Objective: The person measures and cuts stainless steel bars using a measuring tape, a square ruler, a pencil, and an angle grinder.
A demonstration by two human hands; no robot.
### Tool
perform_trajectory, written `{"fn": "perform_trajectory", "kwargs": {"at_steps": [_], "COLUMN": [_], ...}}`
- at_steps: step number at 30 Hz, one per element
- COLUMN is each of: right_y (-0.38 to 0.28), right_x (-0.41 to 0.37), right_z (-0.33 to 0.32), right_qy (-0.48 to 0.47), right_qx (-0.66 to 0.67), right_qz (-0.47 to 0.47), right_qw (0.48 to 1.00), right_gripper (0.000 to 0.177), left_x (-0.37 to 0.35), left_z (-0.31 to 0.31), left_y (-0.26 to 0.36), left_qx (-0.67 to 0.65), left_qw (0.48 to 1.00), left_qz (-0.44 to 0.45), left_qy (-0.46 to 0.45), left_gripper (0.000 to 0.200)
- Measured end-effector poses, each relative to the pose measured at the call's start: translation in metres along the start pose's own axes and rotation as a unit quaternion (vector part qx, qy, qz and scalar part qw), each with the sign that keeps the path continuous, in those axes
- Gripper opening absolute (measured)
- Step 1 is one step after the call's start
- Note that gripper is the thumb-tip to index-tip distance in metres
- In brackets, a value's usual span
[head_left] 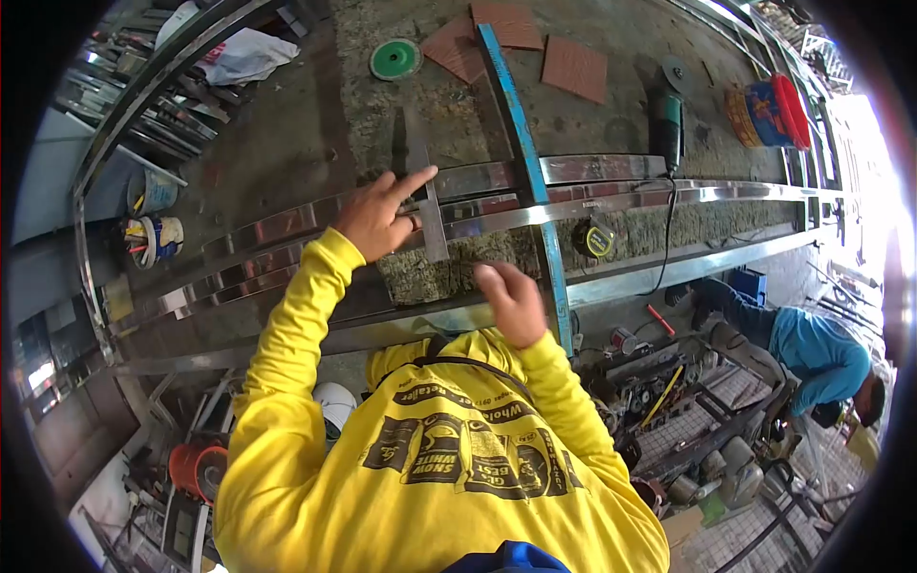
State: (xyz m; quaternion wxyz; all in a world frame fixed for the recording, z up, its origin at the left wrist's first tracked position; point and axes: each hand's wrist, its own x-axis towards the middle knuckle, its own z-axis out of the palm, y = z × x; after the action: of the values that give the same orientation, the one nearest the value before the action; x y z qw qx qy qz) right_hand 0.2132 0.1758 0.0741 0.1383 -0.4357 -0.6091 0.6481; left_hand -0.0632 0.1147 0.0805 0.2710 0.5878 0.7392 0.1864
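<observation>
My left hand (378, 218) lies over the shiny metal tubes (487, 222), with one finger stretched out and the others bent. Its fingers hold a steel square (435, 229) that crosses the tubes. Lower and to the right, my right hand (514, 304) is closed with the thumb on top, slightly blurred. Whatever it may hold is hidden. A blue-painted bar (521, 124) runs across the tubes just beyond the right hand. A tape measure (596, 239) sits to the right of that bar, beside the nearest tubes.
An angle grinder (669, 132) with a cord lies at the back right, near a bucket with a red rim (772, 111). A green disc (395, 59) and brown tiles (575, 70) lie farther back. A person in blue (820, 349) bends down at right.
</observation>
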Motion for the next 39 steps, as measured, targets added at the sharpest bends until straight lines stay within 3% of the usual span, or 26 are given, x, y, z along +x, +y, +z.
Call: {"fn": "perform_trajectory", "kwargs": {"at_steps": [4,7,10,14,15,19,22,24,26,29,32,33,36,39], "right_y": [0.024,0.038,0.032,0.037,0.04,0.05,0.039,0.034,0.063,0.031,0.034,0.03,0.023,0.007], "right_x": [0.028,0.033,0.026,0.024,0.025,0.024,0.013,0.006,0.001,-0.002,0.001,0.002,0.009,0.014], "right_z": [0.042,0.052,0.051,0.052,0.052,0.044,0.024,0.001,-0.015,-0.04,-0.042,-0.043,-0.043,-0.036], "right_qy": [-0.08,-0.058,-0.059,-0.089,-0.088,-0.123,-0.061,-0.02,0.055,-0.002,0.0,-0.013,-0.043,-0.006], "right_qx": [0.065,0.101,0.138,0.152,0.138,0.087,0.05,-0.082,-0.216,-0.07,0.124,0.131,0.191,0.287], "right_qz": [0.065,0.022,0.049,0.074,0.057,0.076,0.138,0.083,-0.059,0.081,0.064,0.064,0.059,0.12], "right_qw": [0.993,0.993,0.987,0.982,0.985,0.986,0.987,0.993,0.973,0.994,0.99,0.989,0.979,0.95], "right_gripper": [0.035,0.033,0.031,0.032,0.033,0.037,0.039,0.024,0.016,0.021,0.026,0.036,0.04,0.039], "left_x": [-0.015,-0.021,-0.029,-0.037,-0.036,-0.037,-0.037,-0.038,-0.039,-0.038,-0.039,-0.039,-0.039,-0.038], "left_z": [0.022,0.024,0.033,0.044,0.04,0.046,0.047,0.048,0.048,0.049,0.049,0.047,0.046,0.042], "left_y": [0.014,0.022,0.014,-0.001,0.005,0.002,0.0,0.0,0.0,0.0,0.0,0.001,0.004,0.007], "left_qx": [0.092,0.116,0.165,0.161,0.118,0.075,0.058,0.058,0.054,0.045,0.049,0.054,0.055,0.063], "left_qw": [0.996,0.993,0.978,0.969,0.976,0.982,0.986,0.987,0.988,0.989,0.99,0.99,0.99,0.99], "left_qz": [0.016,0.02,0.089,0.136,0.124,0.104,0.082,0.074,0.068,0.067,0.06,0.058,0.055,0.058], "left_qy": [0.009,0.033,0.089,0.132,0.131,0.141,0.135,0.13,0.126,0.124,0.121,0.119,0.116,0.116], "left_gripper": [0.08,0.089,0.095,0.075,0.063,0.058,0.057,0.057,0.057,0.056,0.057,0.058,0.058,0.058]}}
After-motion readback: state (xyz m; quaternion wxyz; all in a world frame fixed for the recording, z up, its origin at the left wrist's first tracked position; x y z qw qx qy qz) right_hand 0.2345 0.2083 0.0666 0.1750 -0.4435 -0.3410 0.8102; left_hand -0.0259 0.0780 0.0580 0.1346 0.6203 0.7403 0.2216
